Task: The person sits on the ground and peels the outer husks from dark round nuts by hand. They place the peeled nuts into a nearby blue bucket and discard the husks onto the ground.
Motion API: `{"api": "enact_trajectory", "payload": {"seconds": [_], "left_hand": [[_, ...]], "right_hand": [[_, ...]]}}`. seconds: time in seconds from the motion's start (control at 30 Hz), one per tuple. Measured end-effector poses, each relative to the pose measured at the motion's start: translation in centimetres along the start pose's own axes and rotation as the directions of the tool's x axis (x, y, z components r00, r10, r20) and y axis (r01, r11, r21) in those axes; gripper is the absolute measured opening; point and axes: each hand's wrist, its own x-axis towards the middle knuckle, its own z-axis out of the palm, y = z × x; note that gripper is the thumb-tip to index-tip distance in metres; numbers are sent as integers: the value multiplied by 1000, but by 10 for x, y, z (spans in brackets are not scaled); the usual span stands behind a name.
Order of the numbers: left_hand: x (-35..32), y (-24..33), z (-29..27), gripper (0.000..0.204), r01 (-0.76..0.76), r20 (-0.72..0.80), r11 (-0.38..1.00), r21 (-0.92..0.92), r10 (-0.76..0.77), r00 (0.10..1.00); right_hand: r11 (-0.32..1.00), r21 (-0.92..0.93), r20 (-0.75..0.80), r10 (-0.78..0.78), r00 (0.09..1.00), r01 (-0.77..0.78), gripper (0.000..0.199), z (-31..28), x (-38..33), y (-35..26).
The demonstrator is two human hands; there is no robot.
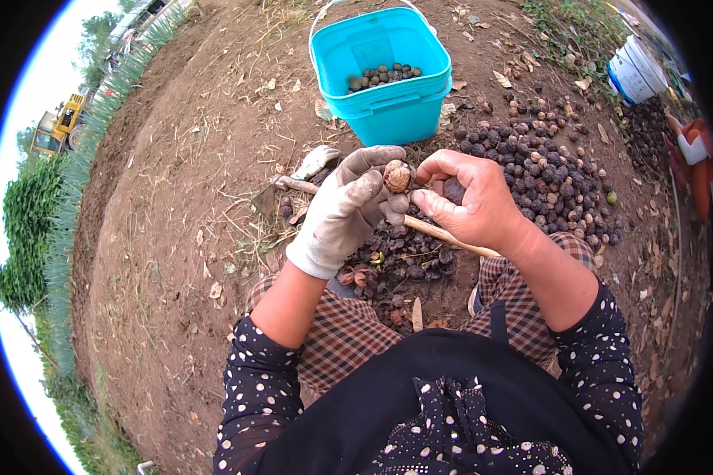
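"Looking at the middle of the frame, where is the walnut (397, 176), please?"

"It is at the fingertips of the left hand (337, 206). This hand wears a pale, soiled glove, and its fingers are closed on the nut, which has a brown and wrinkled shell."

"And how is the right hand (475, 198)?"

"It is bare, and it is just beside the walnut, on the right. The thumb and the forefinger are bent, with their tips near to each other. Whether they pinch something small, I cannot tell."

"Below it I notice a wooden handle (450, 236)."

"Yes, it slants down to the right. Which hand supports it, I also cannot tell."

"What is lying on the ground (158, 261)?"

"Under the hands, in the centre, there are dark husk pieces (408, 265). Right of the centre spreads a wide pile of nuts (547, 166), mostly dark."

"And in the upper part?"

"At the top centre stands a turquoise bucket (396, 119) with some nuts inside. A white bucket (638, 71) is at the upper right, and a yellow machine (59, 124) at the upper left."
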Motion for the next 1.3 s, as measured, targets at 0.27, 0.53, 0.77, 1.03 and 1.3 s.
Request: {"api": "enact_trajectory", "payload": {"seconds": [0.27, 0.53, 0.77, 1.03, 1.3], "left_hand": [[0, 1, 12, 59, 97, -113, 949, 299, -66, 991], [0, 3, 12, 68, 33, -59, 936, 349, -13, 998], [3, -10, 17, 68, -55, -63, 884, 464, 94, 994], [-4, -6, 17, 61, -34, -47, 934, 354, 54, 997], [-6, -15, 23, 53, -97, -104, 828, 552, 184, 977]], "right_hand": [[993, 5, 37, -120, 992, 120, 17, 4, 0, 0], [993, -23, -62, -121, 991, 120, 12, -9, 5, 4], [994, -37, -47, -106, 993, 105, 10, 2, 1, 1], [964, 255, 21, 79, 997, -81, 8, -3, 2, 6], [800, 522, 150, 256, 955, -297, 8, 0, 1, 5]]}}
